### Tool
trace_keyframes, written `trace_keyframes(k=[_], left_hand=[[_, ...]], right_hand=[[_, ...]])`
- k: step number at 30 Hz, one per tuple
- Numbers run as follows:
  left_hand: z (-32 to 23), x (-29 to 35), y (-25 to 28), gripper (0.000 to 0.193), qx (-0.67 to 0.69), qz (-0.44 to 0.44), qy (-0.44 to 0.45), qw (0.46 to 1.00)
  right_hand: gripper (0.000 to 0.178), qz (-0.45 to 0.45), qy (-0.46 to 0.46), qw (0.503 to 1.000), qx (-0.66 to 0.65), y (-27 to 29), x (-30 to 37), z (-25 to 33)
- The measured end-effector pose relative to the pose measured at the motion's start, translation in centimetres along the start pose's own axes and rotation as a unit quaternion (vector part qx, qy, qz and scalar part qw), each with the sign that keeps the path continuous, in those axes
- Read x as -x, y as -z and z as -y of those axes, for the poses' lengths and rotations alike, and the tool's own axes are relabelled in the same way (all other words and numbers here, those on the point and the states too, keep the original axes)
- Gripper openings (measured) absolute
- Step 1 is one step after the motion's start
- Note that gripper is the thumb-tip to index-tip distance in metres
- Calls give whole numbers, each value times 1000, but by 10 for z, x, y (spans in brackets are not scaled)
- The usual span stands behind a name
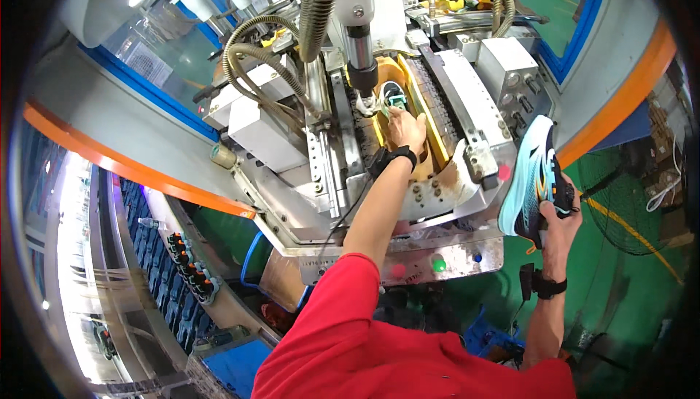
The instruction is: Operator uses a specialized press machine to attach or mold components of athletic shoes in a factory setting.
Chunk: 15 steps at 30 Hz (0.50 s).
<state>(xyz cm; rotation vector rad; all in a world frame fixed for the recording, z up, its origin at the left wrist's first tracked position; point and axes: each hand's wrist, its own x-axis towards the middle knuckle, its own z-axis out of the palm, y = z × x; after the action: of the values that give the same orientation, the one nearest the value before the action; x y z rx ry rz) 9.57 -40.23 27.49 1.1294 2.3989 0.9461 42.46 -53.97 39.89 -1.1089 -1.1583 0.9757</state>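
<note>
My left hand point(407, 129) reaches into the middle of a machine. Its fingers are closed at the near end of a dark and pale green shoe point(394, 97), which lies between two yellow side pads point(425, 118). Part of that shoe is hidden by the hand. Just above it, slightly left, hangs a dark metal press rod point(362, 71). Out to the right of the machine, my right hand point(561, 223) grips a sneaker point(536, 177) with a thick pale blue and white sole and a black upper. The sneaker is held upright on end, sole facing left.
Along the machine's front edge is a panel point(488, 249) with red, green and blue buttons. Ribbed hoses point(248, 56) and a grey valve box point(508, 71) flank the work area. At left runs a conveyor point(146, 231); at right stands a black fan guard point(623, 206).
</note>
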Motion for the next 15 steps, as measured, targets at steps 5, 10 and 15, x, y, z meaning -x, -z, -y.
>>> trace_keyframes(k=[5,10,15], left_hand=[[25,-14,28,85,-5,11,91,996],[61,5,107,26,442,53,163,880],[80,147,248,31,512,207,152,820]], right_hand=[[55,32,24,989,145,-34,-43,4],[54,132,66,937,316,-162,-151,19],[64,346,-24,826,445,-306,-174,-33]])
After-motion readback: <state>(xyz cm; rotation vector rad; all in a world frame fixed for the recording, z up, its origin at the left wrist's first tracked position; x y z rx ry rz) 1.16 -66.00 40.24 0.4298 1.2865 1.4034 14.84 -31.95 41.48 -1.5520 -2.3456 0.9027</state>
